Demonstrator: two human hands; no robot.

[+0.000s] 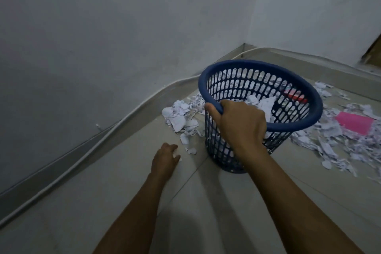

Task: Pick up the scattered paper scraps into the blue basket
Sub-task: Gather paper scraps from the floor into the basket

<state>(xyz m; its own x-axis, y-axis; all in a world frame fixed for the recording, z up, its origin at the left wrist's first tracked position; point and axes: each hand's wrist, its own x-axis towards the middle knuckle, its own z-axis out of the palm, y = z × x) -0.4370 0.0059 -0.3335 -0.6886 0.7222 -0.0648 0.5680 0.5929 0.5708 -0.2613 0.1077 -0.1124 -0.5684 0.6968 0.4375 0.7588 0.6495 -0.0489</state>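
A bare corner of an indoor room, most likely in a home, is shown. Plain painted walls are met by a pale tiled floor edged with a grey skirting. A white cable is clipped along the skirting. No furniture is seen; the kind of room cannot be told.

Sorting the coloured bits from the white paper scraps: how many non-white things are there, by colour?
Blue: 1, the basket
Pink: 1, a sheet on the floor among the scraps
Red: 1, an item seen through the basket wall
Total: 3
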